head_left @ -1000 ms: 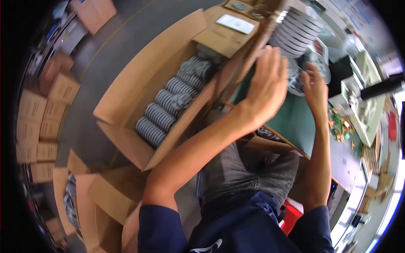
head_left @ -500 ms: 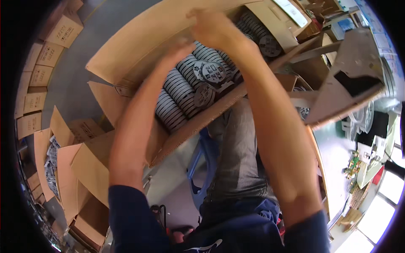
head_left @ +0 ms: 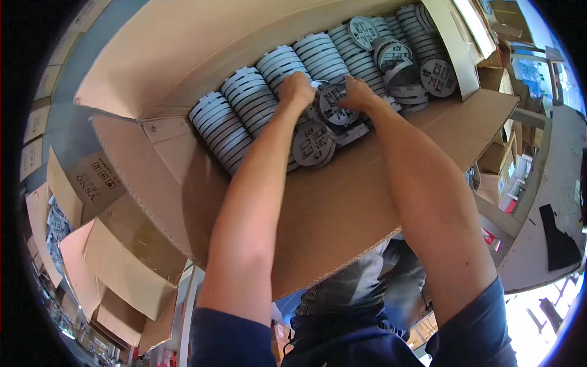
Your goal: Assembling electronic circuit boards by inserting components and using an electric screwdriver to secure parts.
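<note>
Both my hands reach into a large open cardboard box (head_left: pixel 342 202) filled with rows of round grey plastic discs. Between the hands lies a disc with cut-out slots (head_left: pixel 337 105), its face tilted up. My left hand (head_left: pixel 297 90) is closed at its left edge, the fingertips curled and partly hidden. My right hand (head_left: pixel 361 95) grips its right side, thumb and forefinger at the rim. Just below, another slotted disc (head_left: pixel 313 144) leans over the pile. Standing rows of discs (head_left: pixel 247 92) run along the far side.
At the right end of the box, several loose discs (head_left: pixel 438 77) lie on the rows. Another open carton (head_left: pixel 122 269) stands at the lower left, next to a box holding grey bagged parts (head_left: pixel 56 229). A grey panel with a black patch (head_left: pixel 544 214) stands at right.
My hands have come down from above the far flap onto the discs. The view has moved closer over the box, and its near flap now shows spread toward me.
</note>
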A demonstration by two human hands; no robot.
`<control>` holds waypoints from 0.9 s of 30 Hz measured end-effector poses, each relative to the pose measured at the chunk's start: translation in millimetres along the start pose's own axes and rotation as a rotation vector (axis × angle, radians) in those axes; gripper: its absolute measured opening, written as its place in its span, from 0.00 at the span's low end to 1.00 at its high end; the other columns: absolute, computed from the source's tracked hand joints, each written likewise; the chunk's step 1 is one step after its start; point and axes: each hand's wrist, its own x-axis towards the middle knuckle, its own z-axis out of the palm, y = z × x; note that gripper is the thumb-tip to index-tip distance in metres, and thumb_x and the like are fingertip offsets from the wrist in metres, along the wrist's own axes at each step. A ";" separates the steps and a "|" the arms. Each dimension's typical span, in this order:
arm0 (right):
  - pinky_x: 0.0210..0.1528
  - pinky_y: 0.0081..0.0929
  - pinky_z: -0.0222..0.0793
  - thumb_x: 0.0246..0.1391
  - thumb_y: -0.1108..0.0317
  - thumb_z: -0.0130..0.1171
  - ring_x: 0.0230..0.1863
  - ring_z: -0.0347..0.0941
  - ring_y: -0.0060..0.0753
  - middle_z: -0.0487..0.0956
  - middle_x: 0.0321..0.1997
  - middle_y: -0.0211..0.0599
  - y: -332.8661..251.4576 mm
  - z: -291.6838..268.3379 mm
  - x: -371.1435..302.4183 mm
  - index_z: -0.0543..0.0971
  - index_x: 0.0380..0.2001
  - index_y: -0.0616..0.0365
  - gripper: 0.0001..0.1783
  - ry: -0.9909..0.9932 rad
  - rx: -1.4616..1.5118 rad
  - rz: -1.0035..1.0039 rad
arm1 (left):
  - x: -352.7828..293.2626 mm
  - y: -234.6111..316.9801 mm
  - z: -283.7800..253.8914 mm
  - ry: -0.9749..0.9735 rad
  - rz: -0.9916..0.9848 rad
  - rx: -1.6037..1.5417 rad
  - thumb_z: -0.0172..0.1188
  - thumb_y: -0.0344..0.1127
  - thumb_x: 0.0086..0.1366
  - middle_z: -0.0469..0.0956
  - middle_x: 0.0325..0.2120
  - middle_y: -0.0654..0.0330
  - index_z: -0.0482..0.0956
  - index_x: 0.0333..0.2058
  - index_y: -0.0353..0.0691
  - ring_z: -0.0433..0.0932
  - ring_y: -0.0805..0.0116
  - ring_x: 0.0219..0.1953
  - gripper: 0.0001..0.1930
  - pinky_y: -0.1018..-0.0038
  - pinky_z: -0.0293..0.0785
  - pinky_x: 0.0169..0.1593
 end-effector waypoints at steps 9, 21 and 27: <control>0.50 0.46 0.80 0.48 0.59 0.68 0.40 0.84 0.53 0.86 0.43 0.46 -10.3 -77.7 -14.9 0.85 0.44 0.59 0.21 -0.144 0.613 0.010 | -36.2 -84.5 -105.0 -0.274 -0.189 -0.722 0.56 0.43 0.72 0.81 0.39 0.64 0.81 0.47 0.40 0.78 0.71 0.40 0.15 0.68 0.78 0.44; 0.55 0.46 0.77 0.47 0.63 0.68 0.56 0.78 0.51 0.79 0.61 0.45 -34.8 -50.7 -73.2 0.66 0.68 0.50 0.42 -0.895 -0.521 -0.229 | -80.4 -32.4 -79.5 -0.797 0.385 -0.342 0.62 0.34 0.69 0.67 0.67 0.52 0.71 0.62 0.36 0.62 0.61 0.70 0.24 0.68 0.58 0.72; 0.59 0.48 0.74 0.48 0.63 0.65 0.61 0.75 0.52 0.76 0.63 0.49 -50.2 -25.2 -104.0 0.62 0.71 0.50 0.45 -0.664 -0.351 -0.272 | -58.8 -48.1 -79.0 -1.017 0.296 -0.469 0.70 0.44 0.62 0.71 0.64 0.58 0.75 0.60 0.37 0.69 0.66 0.63 0.31 0.70 0.63 0.65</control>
